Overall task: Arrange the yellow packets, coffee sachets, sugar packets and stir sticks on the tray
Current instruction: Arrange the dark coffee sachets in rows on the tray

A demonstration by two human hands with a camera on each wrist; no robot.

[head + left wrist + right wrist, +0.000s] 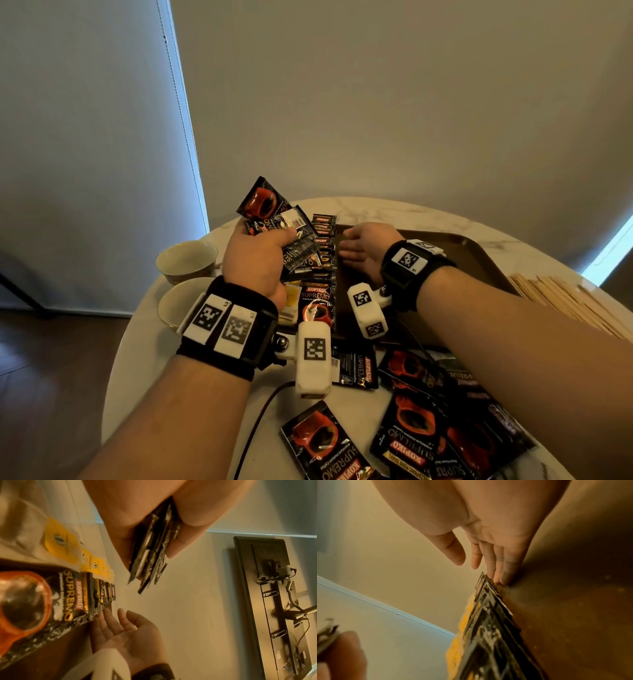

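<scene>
Lying loose at the near edge of a round marble table [394,212], a scatter of black coffee sachets [421,431] shows red cup artwork, some overlapping, all of them off the tray. Just beyond them the brown tray [479,260] sits on the table, and along its left side runs a row of coffee sachets [321,260] laid overlapping like shingles, with yellow packets [60,543] in a second row just to the left of it. The person's left hand [255,260] is raised above these rows, thumb and curled fingers clamped round a fanned bundle of sachets [274,212], whose edges show between thumb and fingers [180,547] in the left wrist view. The right hand [368,245] rests in the tray beside the laid row, palm turned toward it, its fingers [503,566] straight and together, holding nothing; the fingertips touch the far end of the row. To the right of the tray, a pile of wooden stir sticks [565,301] lies on the tabletop. At the table's left side stand two pale cups [186,260], close together. A plain wall [376,102] rises behind the table.
</scene>
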